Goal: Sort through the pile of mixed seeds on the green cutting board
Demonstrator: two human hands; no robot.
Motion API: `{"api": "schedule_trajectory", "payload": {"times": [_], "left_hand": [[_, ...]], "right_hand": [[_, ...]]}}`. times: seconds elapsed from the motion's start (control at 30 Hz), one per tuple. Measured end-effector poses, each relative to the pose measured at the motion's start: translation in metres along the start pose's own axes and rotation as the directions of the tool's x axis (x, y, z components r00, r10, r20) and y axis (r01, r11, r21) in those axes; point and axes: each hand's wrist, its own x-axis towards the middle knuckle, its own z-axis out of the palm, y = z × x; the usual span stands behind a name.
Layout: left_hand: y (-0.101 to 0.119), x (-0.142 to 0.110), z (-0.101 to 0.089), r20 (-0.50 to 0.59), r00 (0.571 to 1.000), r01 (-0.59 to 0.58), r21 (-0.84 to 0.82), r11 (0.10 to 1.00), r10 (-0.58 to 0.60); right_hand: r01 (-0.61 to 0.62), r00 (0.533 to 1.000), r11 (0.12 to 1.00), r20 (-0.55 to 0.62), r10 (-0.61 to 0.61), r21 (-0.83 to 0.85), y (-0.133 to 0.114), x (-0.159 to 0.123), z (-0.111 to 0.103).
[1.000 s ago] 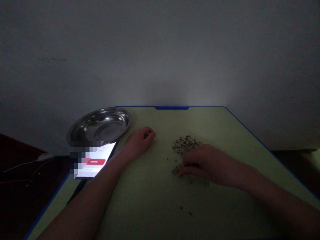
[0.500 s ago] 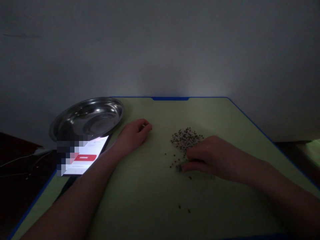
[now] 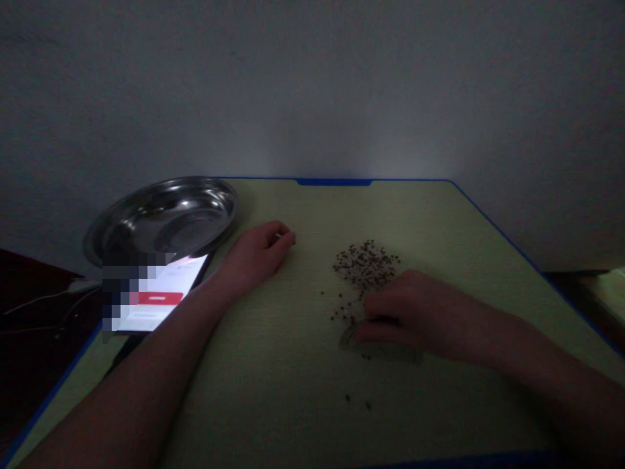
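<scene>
Clear container point(image 3: 385, 354), probably a cup or small jar, sits low over the table point(image 3: 283, 371), apparently tipped on its side, mouth to the left; see-through walls blur the outline. The person's right hand point(image 3: 415, 312) is partly closed round it, thumb on the near side, fingers on the far side.

Change over the last second: a loose patch of grains point(image 3: 344, 310) now shows beyond the container's mouth, where a second ago grains seemed gathered at the mouth itself. Judged from this, some of the contents have been left on the table, and the container looks close to emptied.

Just beyond the patch, a heap of mixed dark and pale grains point(image 3: 366, 266), little altered. Near side: two dark strays point(image 3: 358, 401), apart from the rest.

Left hand point(image 3: 258, 253) rests loosely curled on the table, same posture throughout; whether anything small lies within, cannot tell. Beside its forearm, a lit phone point(image 3: 168, 306), partly pixelated. Behind that, a steel basin point(image 3: 222, 208).
</scene>
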Motion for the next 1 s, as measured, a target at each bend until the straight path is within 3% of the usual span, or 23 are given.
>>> {"api": "schedule_trajectory", "payload": {"times": [0.17,0.4,0.53,0.8,1.0], "left_hand": [[0.002,-0.001,0.0,-0.002,1.0,0.001,-0.009,1.0,-0.001],[0.001,0.0,0.0,0.001,1.0,-0.006,-0.013,1.0,0.006],[0.0,0.0,0.0,0.012,1.0,0.0,-0.02,1.0,0.0],[0.001,0.0,0.0,0.009,1.0,-0.008,-0.01,1.0,0.008],[0.004,-0.001,-0.001,0.01,1.0,0.002,-0.011,1.0,-0.002]], "right_hand": [[-0.024,0.999,0.999,-0.042,0.026,0.047,0.005,-0.008,-0.01],[-0.066,0.986,0.994,0.159,0.051,0.086,0.01,-0.017,-0.012],[-0.076,0.976,0.994,0.21,0.057,0.08,0.01,-0.017,-0.011],[-0.115,0.986,0.988,0.135,0.101,0.099,0.021,-0.016,-0.016],[-0.078,0.99,0.991,0.123,0.065,0.106,0.013,-0.013,-0.011]]}}
